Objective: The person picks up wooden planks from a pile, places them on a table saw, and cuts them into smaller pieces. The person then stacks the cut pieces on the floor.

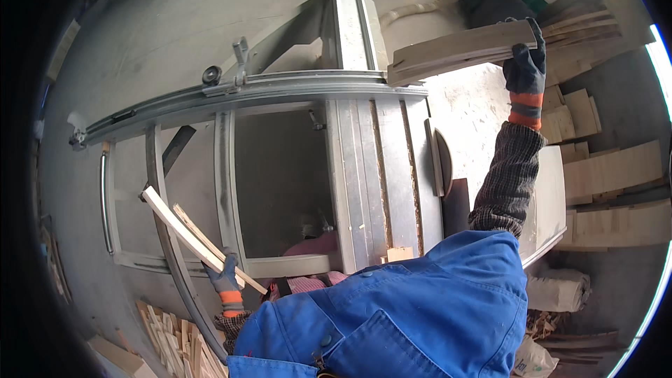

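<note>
My right hand [526, 64], in a dark glove with an orange cuff, reaches out to the far right. Its fingers wrap the right end of a small stack of wooden boards [458, 50], whose left end lies at the end of the metal fence [294, 86]. Low on the left, my left hand [225, 278] wears a matching glove and is closed around a couple of thin wooden strips [183, 229]. These slant up and left over the curved metal rail [168, 238] of the saw's side frame. Some of the left fingers are hidden by the strips.
The sliding table [388, 168] of a saw runs before me, with a dark curved plate [442, 161] at its right edge. A wood offcut [400, 254] lies near my body. Stacked boards [616, 168] line the right; scrap strips [178, 343] lie at lower left.
</note>
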### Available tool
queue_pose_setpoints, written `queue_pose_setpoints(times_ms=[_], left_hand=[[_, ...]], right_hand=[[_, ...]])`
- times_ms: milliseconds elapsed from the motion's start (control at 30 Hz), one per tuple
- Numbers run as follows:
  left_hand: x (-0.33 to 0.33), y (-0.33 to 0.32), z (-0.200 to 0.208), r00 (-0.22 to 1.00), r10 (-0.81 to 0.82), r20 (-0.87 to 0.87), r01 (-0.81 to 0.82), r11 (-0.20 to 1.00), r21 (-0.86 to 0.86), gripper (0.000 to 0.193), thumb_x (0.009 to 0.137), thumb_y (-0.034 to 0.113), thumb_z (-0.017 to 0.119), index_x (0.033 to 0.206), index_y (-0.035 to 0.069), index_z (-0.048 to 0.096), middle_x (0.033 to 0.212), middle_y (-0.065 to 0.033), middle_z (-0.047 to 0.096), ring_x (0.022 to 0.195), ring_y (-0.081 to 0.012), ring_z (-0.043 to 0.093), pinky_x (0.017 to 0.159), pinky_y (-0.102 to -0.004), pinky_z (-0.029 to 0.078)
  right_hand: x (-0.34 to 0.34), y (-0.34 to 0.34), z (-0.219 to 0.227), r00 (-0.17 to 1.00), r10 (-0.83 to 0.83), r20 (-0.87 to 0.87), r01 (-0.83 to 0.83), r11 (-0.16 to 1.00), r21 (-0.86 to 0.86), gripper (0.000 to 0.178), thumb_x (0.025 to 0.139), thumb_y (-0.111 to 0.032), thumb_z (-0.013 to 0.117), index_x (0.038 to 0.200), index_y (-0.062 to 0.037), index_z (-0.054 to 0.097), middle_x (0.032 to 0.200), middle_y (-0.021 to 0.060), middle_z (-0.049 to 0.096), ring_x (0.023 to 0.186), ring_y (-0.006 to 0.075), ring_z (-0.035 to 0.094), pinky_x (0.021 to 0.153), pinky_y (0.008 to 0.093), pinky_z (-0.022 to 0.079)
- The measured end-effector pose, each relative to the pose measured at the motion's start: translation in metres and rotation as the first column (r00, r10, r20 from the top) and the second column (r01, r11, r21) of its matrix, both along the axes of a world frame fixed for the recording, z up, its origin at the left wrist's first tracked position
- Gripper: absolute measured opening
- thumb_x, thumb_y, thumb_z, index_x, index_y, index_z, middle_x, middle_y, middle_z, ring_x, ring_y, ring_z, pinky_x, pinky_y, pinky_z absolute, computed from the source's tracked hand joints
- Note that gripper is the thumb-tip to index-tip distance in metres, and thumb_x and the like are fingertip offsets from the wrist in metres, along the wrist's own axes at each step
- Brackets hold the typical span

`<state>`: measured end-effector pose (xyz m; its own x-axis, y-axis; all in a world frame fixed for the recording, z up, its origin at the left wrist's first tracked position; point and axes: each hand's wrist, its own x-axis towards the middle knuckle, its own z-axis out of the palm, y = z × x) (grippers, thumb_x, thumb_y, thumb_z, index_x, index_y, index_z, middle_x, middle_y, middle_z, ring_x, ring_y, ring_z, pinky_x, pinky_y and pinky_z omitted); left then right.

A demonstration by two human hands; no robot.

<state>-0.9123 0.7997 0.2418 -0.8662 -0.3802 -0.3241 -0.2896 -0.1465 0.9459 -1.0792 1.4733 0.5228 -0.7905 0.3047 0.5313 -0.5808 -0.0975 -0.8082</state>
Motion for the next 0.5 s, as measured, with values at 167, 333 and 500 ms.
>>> queue_pose_setpoints(times_ms=[167,333,500], left_hand=[[0.079,-0.034,0.041,0.966,0.250,0.066,-0.245,0.967,-0.068,0.070,0.075,-0.006,0.069,0.135,0.001,0.035,0.099,-0.0133,0.062,0.078,-0.0182,0.061,0.066,-0.0281,0.054],[0.208,-0.092,0.045,0.909,0.383,-0.164,-0.391,0.920,-0.020,0.056,0.078,0.001,0.073,0.125,0.004,0.043,0.097,-0.0088,0.066,0.082,-0.0146,0.063,0.066,-0.0291,0.053],[0.362,-0.148,0.017,0.676,0.676,-0.294,-0.735,0.651,-0.191,0.046,0.074,0.014,0.077,0.109,0.005,0.049,0.089,-0.0059,0.064,0.077,-0.0136,0.059,0.063,-0.0300,0.051]], right_hand=[[0.018,-0.138,0.007,0.980,0.190,0.064,-0.193,0.980,0.051,0.053,0.086,-0.005,0.061,0.136,-0.0041,0.041,0.121,0.0119,0.056,0.109,0.0187,0.053,0.093,0.0293,0.042],[0.082,-0.343,0.017,0.939,0.293,0.178,-0.343,0.810,0.475,0.059,0.087,-0.012,0.064,0.138,0.0016,0.038,0.135,0.0124,0.047,0.118,0.0221,0.048,0.102,0.0350,0.037],[0.127,-0.527,-0.034,0.654,0.739,0.161,-0.675,0.475,0.564,0.068,0.075,0.001,0.072,0.136,0.0016,0.041,0.139,0.0123,0.044,0.126,0.0230,0.043,0.107,0.0367,0.032]])
